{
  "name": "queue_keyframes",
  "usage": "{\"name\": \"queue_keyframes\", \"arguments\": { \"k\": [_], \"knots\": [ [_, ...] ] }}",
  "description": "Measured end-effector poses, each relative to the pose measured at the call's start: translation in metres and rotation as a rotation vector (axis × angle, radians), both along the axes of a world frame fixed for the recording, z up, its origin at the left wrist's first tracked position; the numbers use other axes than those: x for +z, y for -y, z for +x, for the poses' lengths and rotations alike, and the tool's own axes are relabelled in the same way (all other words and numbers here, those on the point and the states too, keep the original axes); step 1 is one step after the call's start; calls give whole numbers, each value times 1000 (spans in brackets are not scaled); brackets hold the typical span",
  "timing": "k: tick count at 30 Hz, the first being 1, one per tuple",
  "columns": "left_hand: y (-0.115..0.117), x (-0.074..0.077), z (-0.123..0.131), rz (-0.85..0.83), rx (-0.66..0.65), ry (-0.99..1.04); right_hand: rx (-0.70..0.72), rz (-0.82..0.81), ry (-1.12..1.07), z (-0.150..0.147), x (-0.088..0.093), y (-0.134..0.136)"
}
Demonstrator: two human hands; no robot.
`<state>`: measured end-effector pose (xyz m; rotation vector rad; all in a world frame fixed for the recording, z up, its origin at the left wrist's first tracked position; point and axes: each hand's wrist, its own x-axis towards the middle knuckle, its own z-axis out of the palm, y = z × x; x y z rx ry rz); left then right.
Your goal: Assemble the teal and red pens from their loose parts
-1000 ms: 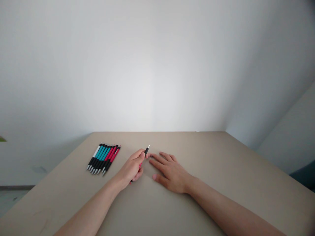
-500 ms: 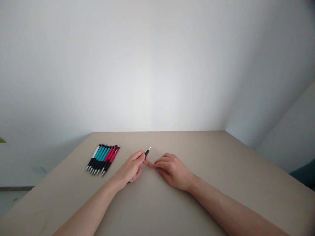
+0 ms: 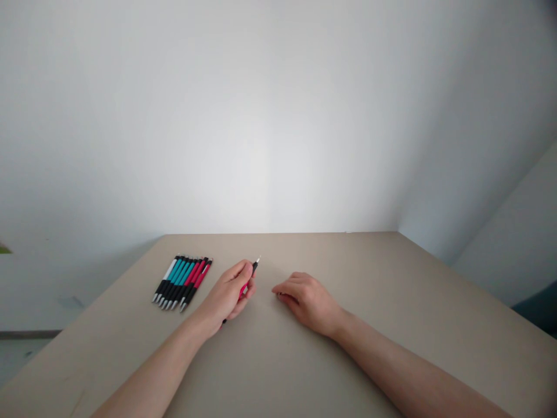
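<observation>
My left hand (image 3: 230, 290) is closed around a pink and black pen (image 3: 245, 287). The pen slants up and away, its black end with a thin pale tip (image 3: 258, 260) sticking out past my thumb. To the right, my right hand (image 3: 307, 302) rests on the table with thumb and fingertips pinched together. A small shiny piece (image 3: 279, 294) shows between those fingertips, too small to name for certain. The hands are apart. Left of my left hand lies a row of pens (image 3: 183, 281) side by side: white, teal and pink barrels with black grips and silver tips.
The beige table (image 3: 369, 278) reaches back to a pale wall (image 3: 270, 116). Another wall (image 3: 478, 174) runs along its right side. A dark teal object (image 3: 539, 307) is partly in view at the right edge.
My left hand has drawn back slightly left from my right hand with the pen, and its outstretched finger has curled in. The small shiny piece now shows in my right fingertips.
</observation>
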<state>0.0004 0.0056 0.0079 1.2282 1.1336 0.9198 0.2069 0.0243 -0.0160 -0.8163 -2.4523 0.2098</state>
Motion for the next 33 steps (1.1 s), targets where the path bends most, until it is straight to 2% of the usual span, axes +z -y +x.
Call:
{"name": "queue_keyframes", "arguments": {
  "k": [5,10,13,17,33],
  "knots": [
    [0,2,-3,20,-33,-111,-20,-24,-64,0,1,0],
    [2,1,-7,448,-75,-580,-76,-46,-272,-2,3,0],
    [4,1,-7,513,-118,-729,-146,-36,-392,-2,5,1],
    [6,3,-6,489,-150,-763,-184,-23,-462,-1,7,4],
    [8,1,-4,492,-216,-737,-30,-75,-414,-5,4,8]
  ]
}}
